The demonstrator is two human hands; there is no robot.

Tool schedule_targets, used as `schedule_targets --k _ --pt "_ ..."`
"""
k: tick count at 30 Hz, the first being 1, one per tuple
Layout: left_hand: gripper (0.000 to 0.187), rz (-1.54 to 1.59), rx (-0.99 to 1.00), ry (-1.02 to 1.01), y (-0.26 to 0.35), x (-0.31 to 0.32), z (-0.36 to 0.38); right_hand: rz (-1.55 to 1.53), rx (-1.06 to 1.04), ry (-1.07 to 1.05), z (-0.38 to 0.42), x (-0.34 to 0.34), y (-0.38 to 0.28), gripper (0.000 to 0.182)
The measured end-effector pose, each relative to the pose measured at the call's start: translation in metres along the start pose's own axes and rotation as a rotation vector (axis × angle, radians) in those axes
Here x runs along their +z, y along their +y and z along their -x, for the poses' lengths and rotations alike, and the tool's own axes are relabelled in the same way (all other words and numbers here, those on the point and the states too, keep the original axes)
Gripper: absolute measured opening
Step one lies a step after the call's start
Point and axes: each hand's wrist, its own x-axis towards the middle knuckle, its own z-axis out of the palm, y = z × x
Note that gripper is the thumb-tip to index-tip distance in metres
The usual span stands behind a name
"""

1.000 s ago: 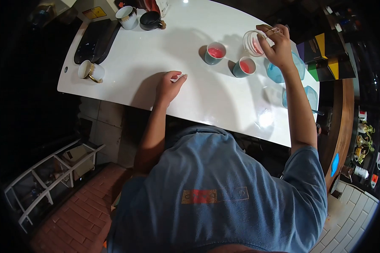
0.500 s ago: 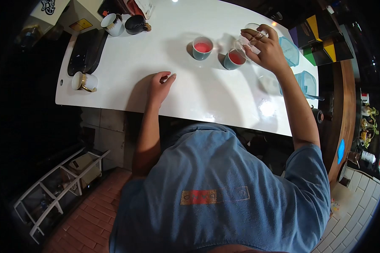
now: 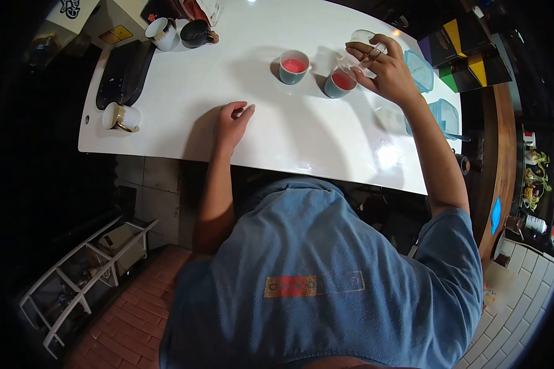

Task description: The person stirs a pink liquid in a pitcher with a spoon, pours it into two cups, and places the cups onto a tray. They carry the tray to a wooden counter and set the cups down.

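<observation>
My right hand (image 3: 385, 71) grips a clear glass (image 3: 349, 63), tilted, its mouth over the right blue-grey cup (image 3: 333, 91). Pink-red liquid shows in that cup; whether any liquid is flowing I cannot make out. A second blue-grey cup (image 3: 293, 75) with similar pink-red liquid stands upright to its left. On the white table near its front edge rests my left hand (image 3: 232, 128), fingers loosely curled, thumb apart, nothing in it. Another clear round vessel (image 3: 363, 35) is partly hidden behind my right hand.
Light-blue plastic containers (image 3: 418, 72) line the table's right side. A white mug with gold trim (image 3: 120, 117), a black tray (image 3: 124, 77), a white and brown mug (image 3: 162, 34) and a black cup (image 3: 195, 34) stand at the left. Boxes (image 3: 468, 52) are beyond the right edge.
My right hand and the clear glass have shifted very slightly left over the right cup. My left hand stays in place. The whole view has moved a little.
</observation>
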Motion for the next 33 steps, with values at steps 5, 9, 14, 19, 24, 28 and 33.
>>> schedule_targets --k 5,9,14,19,24,28,33 --pt "0.04 -0.016 0.004 -0.004 0.0 -0.001 -0.001 0.018 -0.013 -0.018 0.003 -0.003 -0.003 0.023" --pt "0.04 -0.004 0.028 0.002 0.002 -0.001 0.002 0.04 -0.029 0.01 0.002 -0.002 -0.009 0.026" --pt "0.04 -0.016 0.051 -0.001 0.005 -0.002 0.003 0.064 -0.056 -0.013 0.001 -0.006 -0.014 0.036" --pt "0.039 -0.033 0.053 -0.005 0.003 -0.002 0.001 0.101 -0.055 -0.022 0.002 -0.01 -0.018 0.045" --pt "0.039 -0.031 0.07 0.005 0.002 -0.001 -0.001 0.143 -0.046 -0.021 0.002 -0.016 -0.02 0.047" --pt "0.038 -0.046 0.073 0.014 0.003 -0.002 0.0 0.152 -0.012 0.004 0.001 -0.022 -0.018 0.043" --pt "0.038 -0.042 0.083 0.022 0.003 -0.001 0.0 0.143 -0.025 0.056 0.001 -0.021 -0.018 0.046"
